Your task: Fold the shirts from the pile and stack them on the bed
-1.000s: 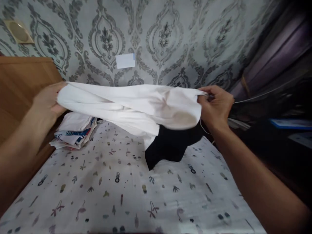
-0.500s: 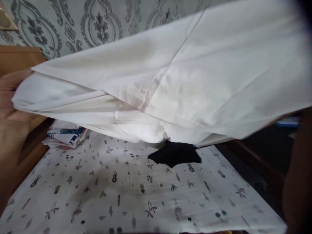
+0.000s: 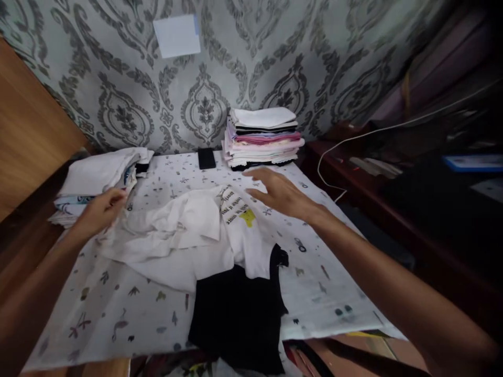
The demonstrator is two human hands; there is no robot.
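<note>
A rumpled white garment (image 3: 173,225) with black lettering and a yellow print lies across the middle of the patterned sheet (image 3: 149,303). Black cloth (image 3: 239,314) adjoins its lower right and hangs over the front edge. At the garment's left end is my left hand (image 3: 104,209), fingers curled near the cloth; whether they grip it is unclear. My right hand (image 3: 277,193) hovers beyond the printed part, thumb and fingers apart, holding nothing.
Folded clothes (image 3: 98,175) are stacked at the left, and a taller folded pile (image 3: 263,139) stands by the wall. Beside it lies a black phone-like object (image 3: 206,158). A white cable (image 3: 367,133) runs over the dark red furniture (image 3: 377,193) at the right.
The white cloth that was stretched up between my hands now lies crumpled on the sheet. My right hand has come away from it. The view has shifted, showing both folded stacks and more wall.
</note>
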